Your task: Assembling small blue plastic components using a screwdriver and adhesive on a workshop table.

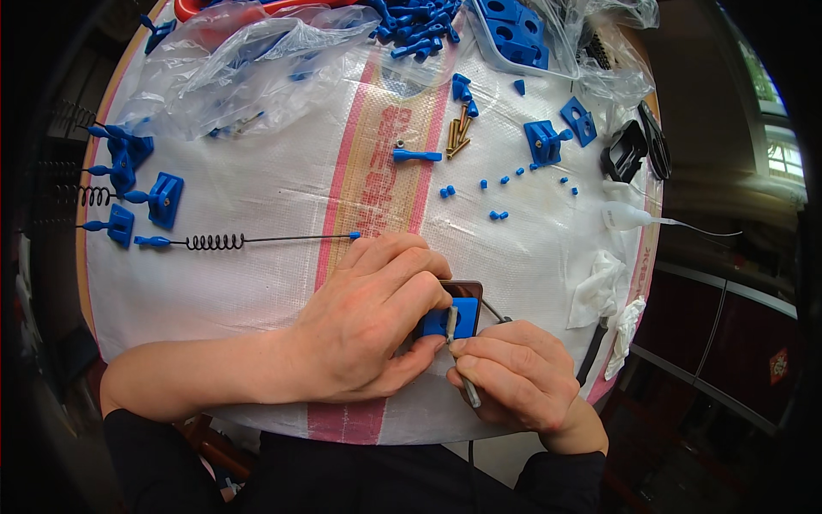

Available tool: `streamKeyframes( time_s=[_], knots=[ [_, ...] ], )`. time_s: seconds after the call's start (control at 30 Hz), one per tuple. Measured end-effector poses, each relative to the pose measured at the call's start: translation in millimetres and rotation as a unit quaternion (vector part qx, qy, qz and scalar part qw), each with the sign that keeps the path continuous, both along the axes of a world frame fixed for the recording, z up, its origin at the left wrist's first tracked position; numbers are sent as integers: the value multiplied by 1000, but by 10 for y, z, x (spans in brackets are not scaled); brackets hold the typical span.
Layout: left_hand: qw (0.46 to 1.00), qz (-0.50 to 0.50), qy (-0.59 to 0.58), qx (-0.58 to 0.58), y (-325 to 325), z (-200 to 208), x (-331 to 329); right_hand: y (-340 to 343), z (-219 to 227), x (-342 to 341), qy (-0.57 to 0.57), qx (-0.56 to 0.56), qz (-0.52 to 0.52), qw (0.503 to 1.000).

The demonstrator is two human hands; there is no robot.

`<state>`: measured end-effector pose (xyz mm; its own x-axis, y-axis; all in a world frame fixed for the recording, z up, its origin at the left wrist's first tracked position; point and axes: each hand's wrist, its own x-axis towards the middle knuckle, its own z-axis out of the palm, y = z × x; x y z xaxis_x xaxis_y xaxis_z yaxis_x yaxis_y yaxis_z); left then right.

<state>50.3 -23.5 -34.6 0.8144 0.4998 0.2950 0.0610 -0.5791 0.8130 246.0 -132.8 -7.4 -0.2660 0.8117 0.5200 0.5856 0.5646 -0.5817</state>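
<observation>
Two hands (364, 313) (518, 377), flat blue piece (467, 313), slim rod (471, 394), woven sheet (248, 295)

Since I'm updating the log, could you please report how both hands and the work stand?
Left hand holding blue plate. Right hand gripping thin grey rod, end over plate. Loose blue caps farther off, not in the way.

Looks like home room, used as small workshop — dark cabinet (681, 321) with red ornament (777, 366), bright window (781, 158) at right; rounded surface (127, 58) covered by woven plastic sheet (240, 300) — many small blue parts (419, 26) lying there.
</observation>
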Motion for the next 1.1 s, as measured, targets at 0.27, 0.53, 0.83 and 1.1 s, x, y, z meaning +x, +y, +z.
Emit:
streamKeyframes(
  time_s=[0.27,0.53,0.83,1.1],
  knots=[
    [1000,4,-19,1,-12,-19,-2,-11,5,-17,9,-3,-3,1000],
    [998,0,-29,-56,66,-57,-54,-12,-9,-24,6,15,-14,1000],
    [997,-13,5,-73,94,13,-70,-32,-47,-56,11,39,-32,999],
    [1000,-1,-2,-25,49,-45,-46,-50,-91,-74,21,62,-44,997]
  ],
)
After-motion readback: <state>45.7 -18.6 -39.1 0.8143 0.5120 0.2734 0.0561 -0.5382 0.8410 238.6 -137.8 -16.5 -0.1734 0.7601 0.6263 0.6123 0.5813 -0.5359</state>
